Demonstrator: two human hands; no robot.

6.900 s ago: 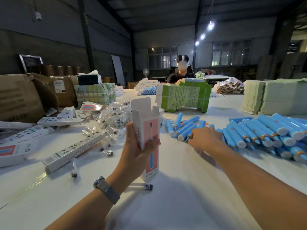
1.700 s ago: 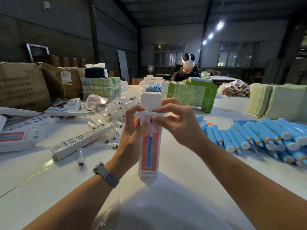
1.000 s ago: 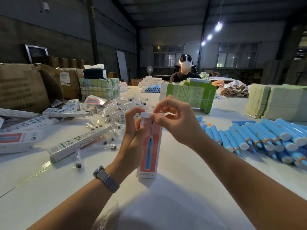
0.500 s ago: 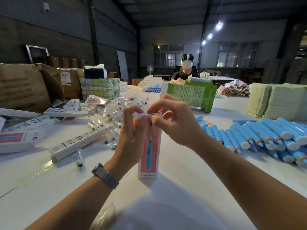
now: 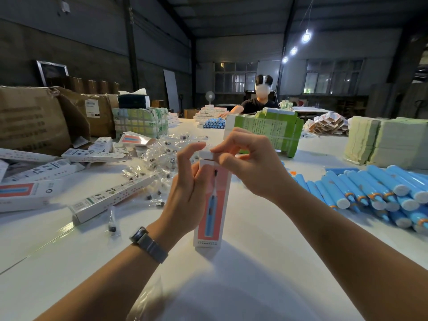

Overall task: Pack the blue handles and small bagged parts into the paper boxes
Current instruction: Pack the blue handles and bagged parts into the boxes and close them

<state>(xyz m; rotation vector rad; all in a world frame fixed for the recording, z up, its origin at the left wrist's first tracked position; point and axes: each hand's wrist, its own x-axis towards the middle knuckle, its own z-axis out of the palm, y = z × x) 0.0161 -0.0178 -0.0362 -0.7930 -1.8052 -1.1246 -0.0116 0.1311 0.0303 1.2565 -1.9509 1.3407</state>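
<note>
My right hand (image 5: 250, 163) is no longer out among the blue handles (image 5: 379, 193) on the worktop (image 5: 243, 274); it now sits at the top of the paper box (image 5: 212, 205), fingertips pinching the white top flap (image 5: 206, 154). That flap, upright and open earlier, is now folded down over the mouth. My left hand (image 5: 187, 195) loosens its grip, index finger lifted to the flap's edge.
</note>
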